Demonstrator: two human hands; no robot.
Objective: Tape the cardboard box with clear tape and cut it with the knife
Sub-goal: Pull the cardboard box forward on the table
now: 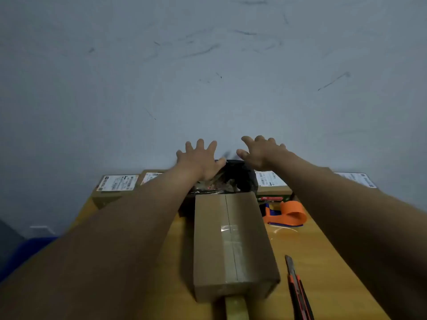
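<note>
Brown cardboard box (233, 245), sealed along its seam with clear tape (231, 243), lies at centre frame, untouched. Above it, the left hand (199, 161) and right hand (261, 153) reach out with fingers spread, holding nothing. An orange-and-black utility knife (298, 289) lies at lower right.

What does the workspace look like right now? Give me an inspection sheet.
Surface: wooden table, against a scuffed grey wall.
Job's things: cardboard box lies in the middle, clear tape along its top seam; knife lies to its right; orange tape dispenser beyond the knife.
Clutter: labelled boxes along the wall; black bag behind the box.
Grippers: left hand and right hand both empty, fingers spread, stretched out above the bag.
Cables: nothing seen.
Surroundings: blue bin at the left, below the table.
</note>
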